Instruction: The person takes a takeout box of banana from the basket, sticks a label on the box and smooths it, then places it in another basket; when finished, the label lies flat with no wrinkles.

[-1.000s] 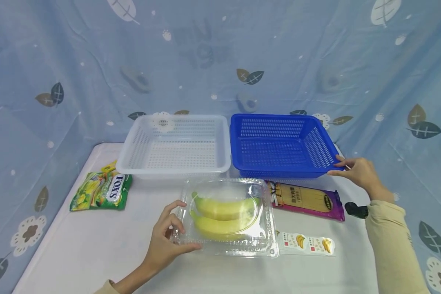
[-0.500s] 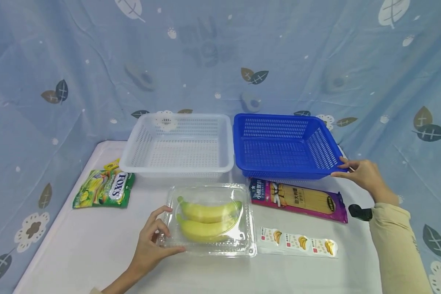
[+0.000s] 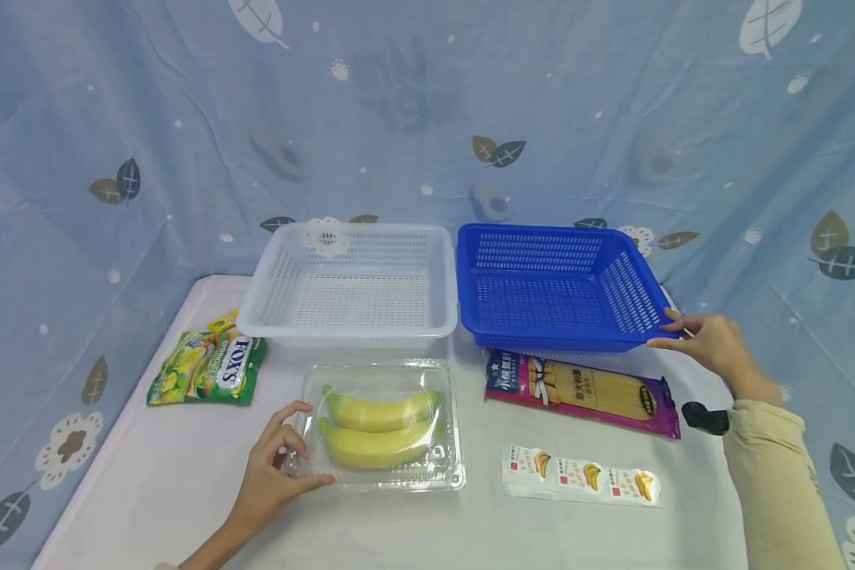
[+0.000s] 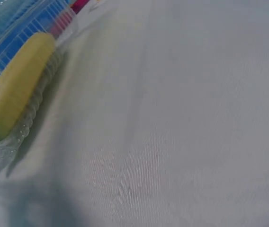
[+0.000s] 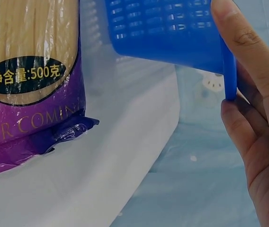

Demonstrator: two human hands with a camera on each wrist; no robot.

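My left hand (image 3: 267, 467) grips the left edge of a clear plastic clamshell box (image 3: 447, 467), thumb along the front and fingers at the side. Inside lie two yellow bananas (image 3: 381, 445) with greenish ends. The left wrist view shows one banana (image 4: 18, 85) through the box wall, close over the white cloth. At the right, my right hand (image 3: 716, 348) pinches the near right corner of a blue plastic basket (image 3: 541, 336). In the right wrist view its thumb and fingers hold the basket's rim (image 5: 229, 71) between them.
A white basket (image 3: 349, 331) stands left of the blue one. A green FOX'S candy bag (image 3: 210, 368) lies at the left. Right of the box are a purple pack of noodles (image 3: 584, 393) and a strip of banana-printed packets (image 3: 580, 479). Blue patterned cloth (image 3: 427, 111) rises behind.
My left hand has shifted the banana box leftward, away from the noodle pack and packet strip, whose left ends now show. The right hand stays at the blue basket's corner.
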